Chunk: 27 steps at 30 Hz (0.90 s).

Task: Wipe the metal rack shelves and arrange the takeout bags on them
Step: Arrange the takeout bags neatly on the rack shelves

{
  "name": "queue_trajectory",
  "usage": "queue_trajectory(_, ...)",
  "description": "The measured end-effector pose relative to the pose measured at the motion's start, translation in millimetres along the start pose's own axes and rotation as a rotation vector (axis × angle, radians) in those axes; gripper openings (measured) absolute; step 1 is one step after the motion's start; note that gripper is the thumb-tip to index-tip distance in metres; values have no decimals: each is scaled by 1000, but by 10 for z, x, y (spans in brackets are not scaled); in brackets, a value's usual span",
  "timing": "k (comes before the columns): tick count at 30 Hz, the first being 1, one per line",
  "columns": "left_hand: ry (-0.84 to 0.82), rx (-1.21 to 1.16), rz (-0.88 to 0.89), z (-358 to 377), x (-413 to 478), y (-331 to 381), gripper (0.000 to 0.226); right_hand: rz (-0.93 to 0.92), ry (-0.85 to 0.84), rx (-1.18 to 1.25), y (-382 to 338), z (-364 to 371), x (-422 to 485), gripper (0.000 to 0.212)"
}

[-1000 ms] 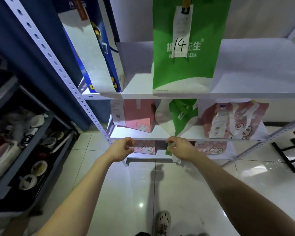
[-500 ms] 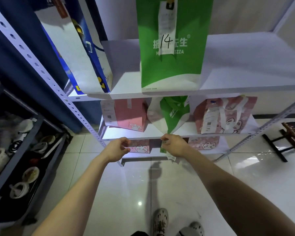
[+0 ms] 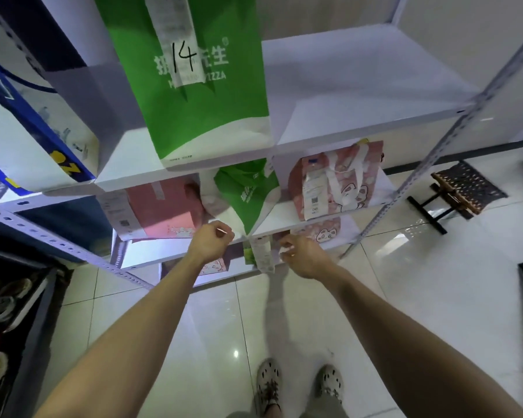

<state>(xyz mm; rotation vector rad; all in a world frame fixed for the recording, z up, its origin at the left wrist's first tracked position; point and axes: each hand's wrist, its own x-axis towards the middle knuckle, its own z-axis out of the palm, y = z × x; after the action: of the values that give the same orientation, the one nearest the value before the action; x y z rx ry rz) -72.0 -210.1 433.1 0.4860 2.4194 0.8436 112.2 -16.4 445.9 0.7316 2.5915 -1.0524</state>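
The white metal rack [image 3: 360, 116] fills the upper view. Its top visible shelf carries a tall green bag marked 14 [image 3: 194, 95] and a blue-and-white bag [image 3: 27, 146] at the left. On the shelf below stand a pink bag [image 3: 166, 206], a tilted green bag [image 3: 248, 194] and a pink bunny bag [image 3: 338, 182]. The lowest shelf holds pink bunny bags [image 3: 323, 235] and a small green bag with a hanging receipt [image 3: 261, 254]. My left hand [image 3: 212, 241] is curled into a fist at the middle shelf's front edge, holding nothing. My right hand [image 3: 299, 256] hovers just right of the receipt, fingers loosely bent.
A dark rack with bowls and dishes [image 3: 6, 312] stands at the left. A low woven stool with black legs [image 3: 465, 191] sits on the glossy tiled floor [image 3: 435, 297] at the right. My feet [image 3: 296, 387] are below.
The view has drawn closer to the rack. My right hand has come off the small green bag's receipt and sits to its right. My left hand has shifted right along the shelf edge.
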Motion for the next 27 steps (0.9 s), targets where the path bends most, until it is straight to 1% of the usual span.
queue_trajectory(2,35,-66,-61,110,151,98,29,27,12,39,143,-7,-57,36)
queue_trajectory(5,86,-161,-158,236,359,223,51,54,19,43,371,40,-114,37)
queue_trajectory(7,91,-167,-184,299,484,269,56,76,15,52,493,111,-129,38)
queue_trajectory(8,92,-127,-174,325,552,271,51,90,14,60,544,158,-130,37)
queue_trajectory(11,138,-50,-146,363,729,214,22,115,-6,70,644,311,-112,36)
queue_trajectory(12,164,-48,-150,353,767,182,20,118,-10,74,658,355,-103,36)
queue_trajectory(16,295,-114,-136,238,834,27,23,105,-33,71,672,517,-25,35)
queue_trajectory(18,315,-121,-103,195,831,-69,24,104,-51,73,658,593,22,36)
queue_trajectory(20,326,-105,-70,178,778,-164,19,105,-81,82,630,670,57,38)
queue_trajectory(23,393,-134,-35,179,654,-264,20,90,-126,86,597,768,99,37)
queue_trajectory(25,377,-158,-20,191,582,-300,19,81,-139,77,587,820,115,37)
queue_trajectory(27,290,-201,-25,216,507,-324,19,73,-154,68,580,852,127,38)
